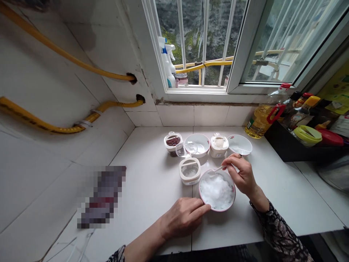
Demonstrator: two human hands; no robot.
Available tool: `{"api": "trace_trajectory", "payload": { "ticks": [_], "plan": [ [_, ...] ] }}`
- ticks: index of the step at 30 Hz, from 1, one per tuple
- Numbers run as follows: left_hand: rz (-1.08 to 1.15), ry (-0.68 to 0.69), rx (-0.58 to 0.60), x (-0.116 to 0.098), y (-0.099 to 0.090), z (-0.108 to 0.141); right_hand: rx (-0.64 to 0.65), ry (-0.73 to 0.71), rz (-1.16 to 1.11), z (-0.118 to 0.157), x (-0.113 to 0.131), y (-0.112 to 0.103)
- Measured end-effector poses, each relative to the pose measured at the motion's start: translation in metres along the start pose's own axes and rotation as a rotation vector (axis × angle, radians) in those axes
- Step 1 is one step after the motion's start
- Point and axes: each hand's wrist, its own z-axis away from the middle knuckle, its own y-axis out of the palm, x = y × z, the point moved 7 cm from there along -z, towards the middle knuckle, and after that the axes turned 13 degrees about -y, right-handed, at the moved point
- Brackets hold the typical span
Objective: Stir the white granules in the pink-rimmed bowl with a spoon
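Observation:
A round white bowl (218, 192) with a pink rim stands near the counter's front, heaped with a white, granular-looking substance (216, 189). At its lower left rim, my left hand (185, 215) grips the bowl with curled fingers. Between the thumb and fingers of my right hand (241, 174) is the handle of a white spoon (217, 169), which reaches over the bowl's far edge. The spoon's head is hard to make out against the white contents. Just left of the bowl sits a small square jar (190, 175) with its clear lid (188, 149) flipped up; some pale contents show inside.
Behind stand a jar of dark reddish grains (172, 141), a white bowl (198, 154), a jar of pale powder (219, 143) and another bowl (240, 148). An oil bottle (260, 118) and a black condiment rack (283, 143) are at right. A blurred dark item (105, 198) lies left.

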Motion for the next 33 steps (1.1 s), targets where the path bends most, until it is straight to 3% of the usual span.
{"api": "trace_trajectory", "payload": {
  "ticks": [5,8,19,27,33],
  "plan": [
    [-0.009,-0.003,0.015,0.000,0.001,0.000,0.190,-0.086,0.084,0.006,-0.002,0.022],
    [-0.020,-0.002,0.014,-0.001,0.001,-0.001,0.247,-0.062,0.058,0.009,-0.003,0.032],
    [-0.010,0.008,-0.009,-0.002,-0.001,-0.002,0.183,0.071,0.024,0.011,-0.013,0.026],
    [-0.028,-0.013,0.013,0.000,0.001,0.000,0.234,-0.019,0.020,0.011,-0.004,0.034],
    [-0.017,-0.015,0.016,0.000,0.001,0.001,0.162,0.176,-0.051,0.014,-0.018,0.029]
  ]
}}
